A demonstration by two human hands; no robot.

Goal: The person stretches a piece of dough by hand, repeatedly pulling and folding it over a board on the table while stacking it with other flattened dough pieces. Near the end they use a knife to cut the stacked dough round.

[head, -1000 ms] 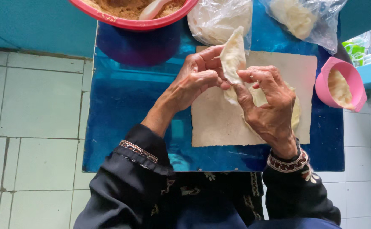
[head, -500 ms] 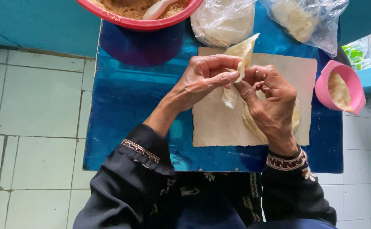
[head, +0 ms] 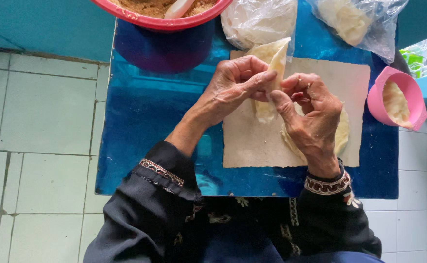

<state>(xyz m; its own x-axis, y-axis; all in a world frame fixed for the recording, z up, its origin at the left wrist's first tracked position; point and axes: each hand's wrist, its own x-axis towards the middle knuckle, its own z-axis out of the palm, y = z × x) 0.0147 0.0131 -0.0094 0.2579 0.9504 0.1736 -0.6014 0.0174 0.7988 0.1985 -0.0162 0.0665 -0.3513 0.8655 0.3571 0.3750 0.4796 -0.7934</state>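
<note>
Blue, glossy sheeting covers the low table (head: 140, 122), which stands on a pale tiled floor (head: 38, 126). A flat, stiff-looking brown paper sheet (head: 252, 146) lies on its right half. At the far edge sits a red plastic bowl (head: 174, 22) of crumbly brown filling with a pale spoon in it; to its right are two crinkled clear bags (head: 257, 19) of pale dough. A small pink cup (head: 401, 97) stands at the right.

Above the paper, the folded dough wrapper (head: 274, 61) is held with its long axis running near to far, its point far. The left hand (head: 233, 87) pinches it from the left, thumb and fingers closed on its edge; the right hand (head: 311, 112) pinches from the right, equally close. More thin, round wrappers (head: 342, 136) lie under the right hand.
</note>
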